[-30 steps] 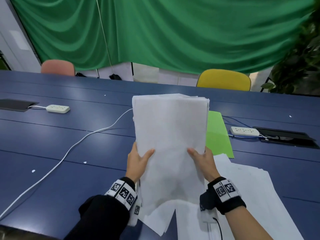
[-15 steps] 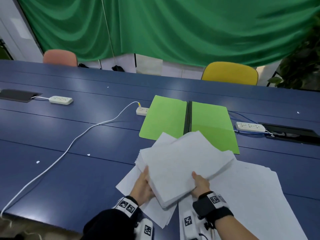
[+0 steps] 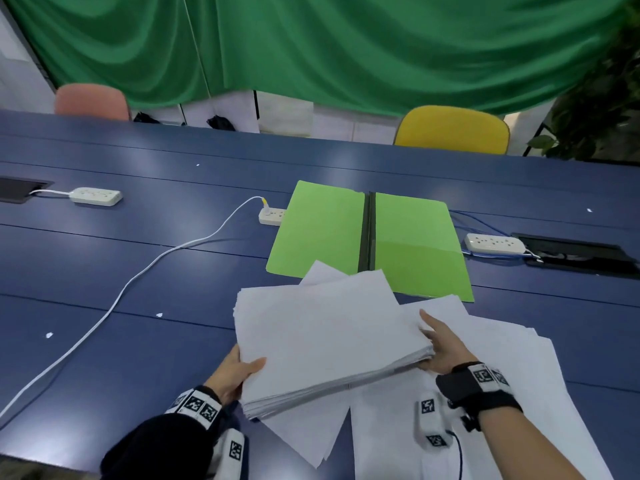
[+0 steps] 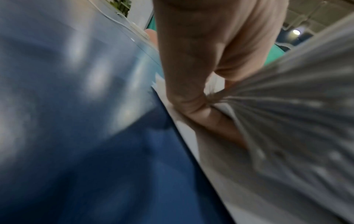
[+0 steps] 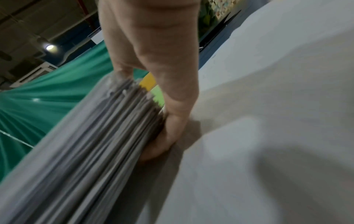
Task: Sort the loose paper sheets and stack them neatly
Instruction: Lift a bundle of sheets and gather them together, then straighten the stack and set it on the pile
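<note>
I hold the thick paper stack (image 3: 325,341) low over the blue tabletop (image 3: 138,271). My left hand (image 3: 235,375) grips its near left corner, thumb on top; my right hand (image 3: 443,348) clasps the right edge. Loose sheets (image 3: 502,393) lie beneath, the open green folder (image 3: 367,237) beyond.

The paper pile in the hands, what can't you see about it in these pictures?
- Head view: any print on the paper stack is too faint to read.
- Head view: the stack hides the left hand fingers beneath it.
- Right wrist view: blur smears the sheet edges; no count possible.
- Head view: the frame edge cuts off the loose sheets.
</note>
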Demonstrator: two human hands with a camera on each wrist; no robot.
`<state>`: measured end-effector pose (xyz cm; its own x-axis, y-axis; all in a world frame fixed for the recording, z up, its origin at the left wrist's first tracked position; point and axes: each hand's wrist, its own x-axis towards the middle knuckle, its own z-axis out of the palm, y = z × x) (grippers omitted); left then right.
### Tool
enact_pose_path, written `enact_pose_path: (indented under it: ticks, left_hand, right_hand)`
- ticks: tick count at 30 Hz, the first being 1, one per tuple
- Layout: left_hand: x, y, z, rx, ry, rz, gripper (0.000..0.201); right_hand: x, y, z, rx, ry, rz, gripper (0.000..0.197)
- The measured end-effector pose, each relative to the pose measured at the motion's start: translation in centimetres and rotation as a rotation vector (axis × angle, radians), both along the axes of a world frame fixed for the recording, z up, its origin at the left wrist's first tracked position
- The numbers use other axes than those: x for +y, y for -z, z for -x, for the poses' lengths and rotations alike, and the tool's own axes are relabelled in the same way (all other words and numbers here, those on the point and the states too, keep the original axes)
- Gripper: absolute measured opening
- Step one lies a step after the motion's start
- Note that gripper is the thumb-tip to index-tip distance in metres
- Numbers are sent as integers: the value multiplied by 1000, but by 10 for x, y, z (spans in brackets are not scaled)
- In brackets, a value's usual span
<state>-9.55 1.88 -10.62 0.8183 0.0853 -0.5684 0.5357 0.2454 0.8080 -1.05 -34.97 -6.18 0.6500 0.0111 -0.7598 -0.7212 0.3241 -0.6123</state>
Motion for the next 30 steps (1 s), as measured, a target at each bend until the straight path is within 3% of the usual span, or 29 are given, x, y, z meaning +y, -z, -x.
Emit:
enact_pose_path:
  ticks: [4, 8, 12, 18, 24, 30]
  left_hand:
    - [-8, 1, -7, -50, -59, -109, 51]
    - [-25, -18, -12, -209, -181, -307, 35]
    - [-36, -58, -11, -459, -256, -307, 37]
    - [-56, -110, -9, -762, -381, -294, 48]
    - [-57, -103, 6, -739, -437, -254, 48]
    - [-62, -104, 11, -832, -451, -290, 37]
  right_hand:
    - [14, 7, -19, -79, -371, 346, 61]
    - [30, -14, -24, -327, -453, 445, 32]
    - [35, -32, -16, -640, -367, 486, 42]
    - [44, -58, -9, -798, -32, 405, 32]
    - [39, -57, 14, -794, -8, 322, 33]
    - [39, -61, 25, -874, -8, 325, 29]
